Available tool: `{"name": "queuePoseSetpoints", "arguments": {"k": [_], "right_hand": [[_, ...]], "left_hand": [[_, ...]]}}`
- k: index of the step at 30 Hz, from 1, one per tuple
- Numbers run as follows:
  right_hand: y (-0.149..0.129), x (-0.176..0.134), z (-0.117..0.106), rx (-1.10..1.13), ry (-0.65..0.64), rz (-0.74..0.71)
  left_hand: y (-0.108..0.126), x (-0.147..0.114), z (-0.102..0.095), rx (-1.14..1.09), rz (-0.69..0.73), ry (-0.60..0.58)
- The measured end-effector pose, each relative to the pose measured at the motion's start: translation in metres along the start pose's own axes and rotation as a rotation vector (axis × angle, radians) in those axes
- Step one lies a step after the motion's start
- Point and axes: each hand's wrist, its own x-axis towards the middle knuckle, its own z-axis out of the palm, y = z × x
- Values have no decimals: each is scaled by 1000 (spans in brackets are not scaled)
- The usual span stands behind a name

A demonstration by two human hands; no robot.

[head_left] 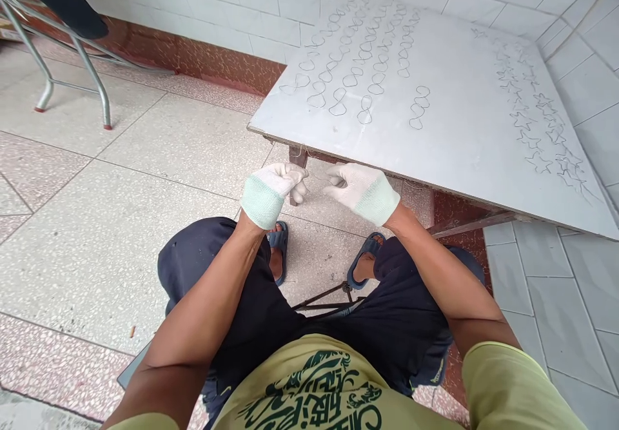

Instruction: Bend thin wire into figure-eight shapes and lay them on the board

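Note:
Both hands wear white knit gloves with pale green cuffs, held over my lap just before the table's front edge. My left hand [280, 182] is pinched closed on a thin wire [316, 176], fingers curled. On the other side of a small gap, the fingertips of my right hand [358, 186] come together at the same wire. So fine is the wire that its exact shape is hard to make out. Rows of looped wire pieces [366, 109] lie on the white tabletop [459, 127]. Farther right are several star-shaped wire pieces [539, 162].
A folding stool or chair with metal legs [91, 72] stands at the far left. White wall tiles [271, 11] run behind the table. Speckled floor slabs [120, 224] lie to the left. A wooden table leg [297, 158] stands just past my left hand.

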Motion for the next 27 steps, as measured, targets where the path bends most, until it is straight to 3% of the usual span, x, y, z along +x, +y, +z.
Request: {"name": "queuePoseSetpoints", "arguments": {"k": [5, 17, 27], "right_hand": [[0, -2, 11, 76, 16, 90], [10, -4, 24, -30, 15, -40], [-3, -8, 19, 142, 15, 63]], "left_hand": [[-1, 1, 0, 10, 7, -16], [-1, -6, 5, -72, -35, 23], [-12, -3, 14, -45, -55, -33]]}}
